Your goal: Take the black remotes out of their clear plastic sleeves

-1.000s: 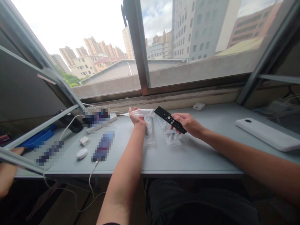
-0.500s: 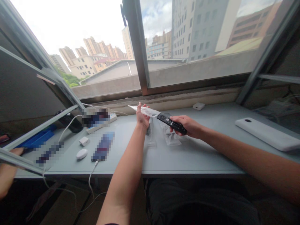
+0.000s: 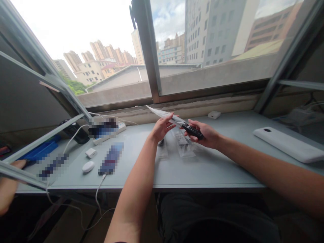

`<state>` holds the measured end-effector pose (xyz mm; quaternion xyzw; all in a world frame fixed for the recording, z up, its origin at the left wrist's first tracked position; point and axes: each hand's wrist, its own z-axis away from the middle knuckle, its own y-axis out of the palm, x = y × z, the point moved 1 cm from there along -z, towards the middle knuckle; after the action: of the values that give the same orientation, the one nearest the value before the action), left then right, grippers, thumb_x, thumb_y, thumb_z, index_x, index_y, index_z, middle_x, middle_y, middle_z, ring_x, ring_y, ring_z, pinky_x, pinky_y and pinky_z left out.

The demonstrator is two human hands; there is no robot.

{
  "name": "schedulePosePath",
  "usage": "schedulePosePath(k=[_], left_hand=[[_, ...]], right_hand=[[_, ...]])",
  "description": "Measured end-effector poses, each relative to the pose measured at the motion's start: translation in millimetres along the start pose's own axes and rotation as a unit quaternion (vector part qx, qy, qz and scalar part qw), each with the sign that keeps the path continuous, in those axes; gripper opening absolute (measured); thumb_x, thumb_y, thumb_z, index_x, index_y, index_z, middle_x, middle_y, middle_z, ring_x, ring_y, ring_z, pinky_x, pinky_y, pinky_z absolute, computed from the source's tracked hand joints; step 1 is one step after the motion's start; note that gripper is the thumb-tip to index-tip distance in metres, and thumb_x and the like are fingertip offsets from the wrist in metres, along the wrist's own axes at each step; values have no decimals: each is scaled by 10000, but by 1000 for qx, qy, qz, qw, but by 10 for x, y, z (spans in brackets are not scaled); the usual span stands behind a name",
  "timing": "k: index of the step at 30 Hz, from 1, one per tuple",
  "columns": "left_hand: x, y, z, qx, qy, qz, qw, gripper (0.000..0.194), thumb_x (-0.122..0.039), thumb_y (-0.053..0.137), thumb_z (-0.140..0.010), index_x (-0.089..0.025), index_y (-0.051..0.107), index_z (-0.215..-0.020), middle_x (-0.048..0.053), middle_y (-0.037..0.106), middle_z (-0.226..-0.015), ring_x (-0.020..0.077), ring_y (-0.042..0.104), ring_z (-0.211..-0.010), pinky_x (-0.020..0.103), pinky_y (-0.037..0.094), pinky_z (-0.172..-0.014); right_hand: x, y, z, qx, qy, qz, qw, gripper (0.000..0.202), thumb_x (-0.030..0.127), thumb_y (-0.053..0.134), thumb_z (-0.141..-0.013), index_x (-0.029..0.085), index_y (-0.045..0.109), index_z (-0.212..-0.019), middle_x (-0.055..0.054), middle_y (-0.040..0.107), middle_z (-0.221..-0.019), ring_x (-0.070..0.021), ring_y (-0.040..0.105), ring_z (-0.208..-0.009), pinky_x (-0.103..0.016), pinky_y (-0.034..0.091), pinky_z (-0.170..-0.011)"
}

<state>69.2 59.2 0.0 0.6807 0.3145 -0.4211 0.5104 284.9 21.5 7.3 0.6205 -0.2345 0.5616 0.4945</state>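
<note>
A black remote control point(image 3: 192, 131) with small buttons is held over the desk by my right hand point(image 3: 206, 134), fingers wrapped round its lower end. Its upper end sits inside a clear plastic sleeve point(image 3: 162, 113), whose pointed end sticks out to the upper left. My left hand point(image 3: 162, 129) pinches the sleeve near the remote's upper end, thumb above and fingers beneath. Below the hands, a clear plastic bag point(image 3: 186, 148) with something dark inside lies on the desk. Another clear bag point(image 3: 162, 152) lies left of it, partly hidden by my left hand.
On the left are a phone point(image 3: 111, 158) on a cable, a round white case point(image 3: 88, 166), a white charger point(image 3: 90, 153) and a power strip point(image 3: 101, 136). To the right lies a long white device point(image 3: 286, 143). Another person's arm point(image 3: 7, 189) shows at far left.
My left hand has slid right along the sleeve towards the remote. The sleeve now covers more of the remote, and fewer buttons show bare.
</note>
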Motion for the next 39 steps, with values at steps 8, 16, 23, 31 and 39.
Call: schedulePosePath(k=[8, 16, 23, 31, 39], left_hand=[[37, -20, -14, 31, 9, -9, 999, 434, -418, 941, -848, -205, 798, -1199, 154, 749, -1402, 292, 726, -1236, 384, 526, -1082], [-16, -39, -66, -98, 86, 16, 991, 392, -403, 935, -851, -257, 801, -1190, 87, 746, -1415, 221, 716, -1188, 267, 527, -920], [18, -6, -61, -87, 68, 16, 994, 411, -384, 987, -784, -232, 819, -1127, 90, 778, -1339, 226, 718, -1191, 257, 516, -931], [53, 74, 15, -5, 5, 4, 1000, 480, -322, 1007, -766, -224, 798, -1186, 123, 790, -1294, 301, 703, -1296, 401, 527, -1115], [-8, 25, -26, -43, 35, 107, 993, 521, -212, 918, -853, -247, 725, -1335, 121, 739, -1436, 270, 685, -1371, 404, 525, -1169]], right_hand=[[-23, -11, -13, 3, -9, -1, 1000, 390, 394, 407, -1167, 169, 662, -976, -95, 759, -740, -125, 490, -404, -239, 373, -381], [-14, -97, -67, -95, -5, -64, 993, 255, 303, 515, -1139, 188, 646, -953, -57, 733, -763, -121, 554, -489, -208, 395, -375], [-55, -99, -85, -112, -53, -52, 991, 281, 269, 530, -1138, 162, 678, -925, -69, 710, -782, -117, 563, -525, -205, 410, -389], [-116, -74, -91, -77, -63, -34, 994, 255, 303, 564, -1123, 162, 688, -949, -64, 687, -811, -121, 562, -539, -209, 414, -398], [-82, -134, -105, -94, -50, -56, 993, 286, 307, 547, -1135, 187, 614, -885, -37, 655, -747, -116, 516, -512, -211, 420, -410]])
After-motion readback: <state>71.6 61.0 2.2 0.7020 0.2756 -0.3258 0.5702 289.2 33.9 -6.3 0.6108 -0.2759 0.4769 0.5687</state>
